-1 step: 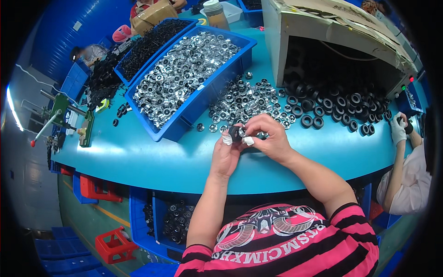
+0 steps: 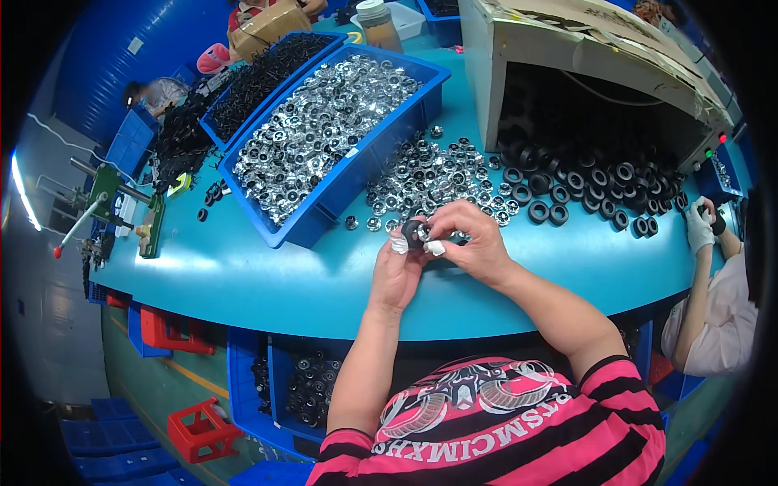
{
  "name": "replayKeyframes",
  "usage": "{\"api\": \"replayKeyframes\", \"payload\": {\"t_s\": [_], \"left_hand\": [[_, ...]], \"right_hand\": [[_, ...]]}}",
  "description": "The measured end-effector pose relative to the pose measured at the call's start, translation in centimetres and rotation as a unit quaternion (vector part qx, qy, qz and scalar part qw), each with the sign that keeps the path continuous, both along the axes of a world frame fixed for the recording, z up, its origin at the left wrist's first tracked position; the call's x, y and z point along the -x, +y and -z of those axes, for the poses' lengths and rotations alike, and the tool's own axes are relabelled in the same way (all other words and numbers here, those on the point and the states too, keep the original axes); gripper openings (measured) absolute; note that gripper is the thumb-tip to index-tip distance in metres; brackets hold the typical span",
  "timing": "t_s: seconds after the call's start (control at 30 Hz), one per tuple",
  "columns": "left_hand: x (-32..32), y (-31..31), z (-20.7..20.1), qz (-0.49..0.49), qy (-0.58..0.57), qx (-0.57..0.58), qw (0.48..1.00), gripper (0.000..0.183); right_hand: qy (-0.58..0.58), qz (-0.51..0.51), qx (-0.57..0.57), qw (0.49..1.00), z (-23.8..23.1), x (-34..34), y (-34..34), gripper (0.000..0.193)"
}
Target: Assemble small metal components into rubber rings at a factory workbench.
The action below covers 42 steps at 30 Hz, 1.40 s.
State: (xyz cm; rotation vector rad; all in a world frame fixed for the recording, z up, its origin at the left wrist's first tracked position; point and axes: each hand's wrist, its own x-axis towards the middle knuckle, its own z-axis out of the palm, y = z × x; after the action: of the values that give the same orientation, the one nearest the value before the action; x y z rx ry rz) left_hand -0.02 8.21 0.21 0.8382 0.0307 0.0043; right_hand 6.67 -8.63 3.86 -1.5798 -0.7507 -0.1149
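My left hand [image 2: 394,274] is closed around a small black toy tyre [image 2: 411,234] just above the near part of the table. At the tyre's right side my right hand [image 2: 480,249] pinches a shiny silver wheel hub [image 2: 424,232], which meets the tyre's opening; fingers partly hide how deep it sits. White wrapping covers both of my thumbs. Just beyond my hands spreads a loose pile of silver hubs [image 2: 438,174]. To its right lie many black tyres [image 2: 600,182], spilling from an open-fronted box [image 2: 484,89].
A blue bin [image 2: 328,198] heaped with silver hubs stands left of the pile, beside another bin of thin black parts [image 2: 275,61]. A green hand press [image 2: 150,231] is at the far left. At the right edge, a co-worker's gloved hand [image 2: 699,231] rests over the table.
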Motion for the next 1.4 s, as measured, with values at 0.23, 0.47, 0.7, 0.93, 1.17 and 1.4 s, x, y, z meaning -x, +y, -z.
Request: {"api": "replayKeyframes", "payload": {"t_s": [0.23, 0.47, 0.7, 0.93, 1.17, 1.4], "left_hand": [[0.2, 0.1, -0.2, 0.021, -0.003, -0.014, 1.0, 0.048], [0.3, 0.3, -0.1, 0.001, -0.005, -0.057, 0.998, 0.046], [0.4, -0.3, -0.3, -0.032, -0.015, -0.134, 0.99, 0.041], [0.3, -0.1, -0.6, -0.047, -0.01, -0.045, 0.998, 0.037], [0.2, 0.4, 0.0, -0.039, 0.014, 0.002, 0.999, 0.037], [0.0, 0.3, -0.3, -0.049, 0.024, -0.052, 0.997, 0.033]], "right_hand": [[-0.066, 0.003, 0.07, 0.995, -0.4, -0.1, -0.4, 0.017], [-0.168, 0.024, 0.086, 0.982, -0.3, 0.3, -0.3, 0.024], [-0.22, 0.04, 0.089, 0.971, -0.6, 0.4, 0.0, 0.026], [0.012, -0.027, 0.007, 1.0, -1.0, 0.5, -0.2, 0.036], [0.118, -0.034, 0.072, 0.99, 1.0, -0.1, 0.0, 0.034], [0.219, -0.075, 0.048, 0.972, 1.7, -0.2, 0.1, 0.032]]}}
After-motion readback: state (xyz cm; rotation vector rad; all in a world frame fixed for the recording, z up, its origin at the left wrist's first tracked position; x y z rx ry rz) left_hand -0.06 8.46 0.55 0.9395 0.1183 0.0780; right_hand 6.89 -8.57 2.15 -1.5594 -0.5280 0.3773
